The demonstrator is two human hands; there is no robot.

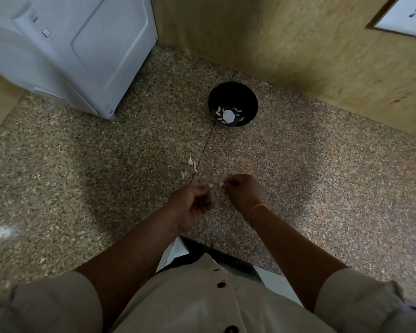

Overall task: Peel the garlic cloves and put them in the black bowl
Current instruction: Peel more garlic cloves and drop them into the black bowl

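Observation:
A black bowl point(233, 92) stands on the speckled granite counter point(82, 176) near the back wall, with several pale garlic cloves point(228, 115) lying in its bottom. A few unpeeled cloves point(190, 161) lie on the counter between the bowl and my hands. My left hand point(192, 204) pinches a small garlic clove point(211, 186) at its fingertips. My right hand point(241, 192) is curled just to the right of it and pinches a bit of pale garlic skin point(222, 184). The two hands are a finger's width apart above the counter.
A white appliance point(65, 49) fills the counter's back left corner. A tan wall point(298, 44) runs behind the bowl, with a white socket plate point(411, 15) at the top right. The counter's front edge is below my arms.

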